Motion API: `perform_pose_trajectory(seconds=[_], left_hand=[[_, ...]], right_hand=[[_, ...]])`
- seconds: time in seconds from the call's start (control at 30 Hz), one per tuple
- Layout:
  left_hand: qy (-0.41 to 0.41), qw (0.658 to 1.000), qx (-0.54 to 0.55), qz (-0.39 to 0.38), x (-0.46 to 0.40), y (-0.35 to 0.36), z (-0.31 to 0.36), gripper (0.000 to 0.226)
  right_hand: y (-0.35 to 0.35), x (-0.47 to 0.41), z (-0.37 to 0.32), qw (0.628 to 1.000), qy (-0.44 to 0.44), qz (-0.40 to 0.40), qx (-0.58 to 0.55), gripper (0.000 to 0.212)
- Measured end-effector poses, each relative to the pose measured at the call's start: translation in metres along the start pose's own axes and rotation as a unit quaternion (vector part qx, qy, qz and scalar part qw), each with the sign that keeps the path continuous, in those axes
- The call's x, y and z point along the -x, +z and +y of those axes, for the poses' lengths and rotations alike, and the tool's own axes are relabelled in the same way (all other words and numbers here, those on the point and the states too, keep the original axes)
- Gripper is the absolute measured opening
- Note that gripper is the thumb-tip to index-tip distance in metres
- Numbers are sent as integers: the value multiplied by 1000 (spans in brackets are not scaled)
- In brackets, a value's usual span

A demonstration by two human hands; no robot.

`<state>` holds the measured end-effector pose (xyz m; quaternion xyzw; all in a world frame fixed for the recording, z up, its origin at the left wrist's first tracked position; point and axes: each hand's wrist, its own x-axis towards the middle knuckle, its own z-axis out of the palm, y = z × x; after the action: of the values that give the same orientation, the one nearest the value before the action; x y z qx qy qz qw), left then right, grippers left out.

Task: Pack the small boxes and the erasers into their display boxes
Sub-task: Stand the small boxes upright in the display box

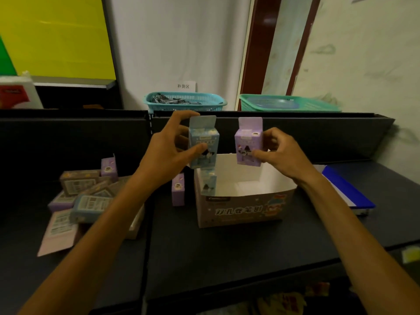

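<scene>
Both hands were raised over the display box [245, 205], each holding one small carton upright. Nearest the viewer, the display box stood open-topped on the dark bench [227, 251], its printed front wall facing the camera and its white inside mostly bare. One pale blue carton [208, 181] already stood inside, against the display box's left wall.

Just above the display box's left edge, the left hand [168, 153] pinched a light blue small box [204, 144] between thumb and curled fingers. Above the display box's back wall, toward the right, the right hand [279, 153] pinched a purple small box [248, 144] the same way. Both cartons had their long axis vertical, hang tabs up, so the open space lay directly below and slightly toward the viewer. The right hand looked closer to the bare floor of the display box; the left hand's carton hung almost over the one already packed.

Left of the display box, a purple carton [178, 189] stood beside its wall, and farther left lay a loose heap of cartons [86, 196]. Beyond the display box, behind the bench's back panel, sat two plastic baskets [185, 103].
</scene>
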<state>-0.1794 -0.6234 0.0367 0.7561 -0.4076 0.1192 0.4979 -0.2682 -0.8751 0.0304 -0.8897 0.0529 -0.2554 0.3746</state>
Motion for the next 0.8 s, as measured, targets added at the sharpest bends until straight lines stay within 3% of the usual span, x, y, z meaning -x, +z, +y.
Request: perform_pose_trajectory(seconds=[0.17,0.37,0.5,0.63,0.8], left_hand=[[-10,1000,-14,10,-11,26,11,55],[-44,998,-22,29,-13,39,21,55],[-60,997,-34,18,-15,44,24,55],[-64,995,-66,-30,-17,46,20,61],[-93,979,-118,-135,-24,50,8,60]], right_hand=[[-8,-15,21,998,-15,-66,-18,59],[-9,-29,35,992,-39,-105,-51,49],[-6,-35,40,995,-45,-85,-28,44],[-2,-39,43,996,-40,-71,25,40],[4,-35,43,995,-26,-95,1,41]])
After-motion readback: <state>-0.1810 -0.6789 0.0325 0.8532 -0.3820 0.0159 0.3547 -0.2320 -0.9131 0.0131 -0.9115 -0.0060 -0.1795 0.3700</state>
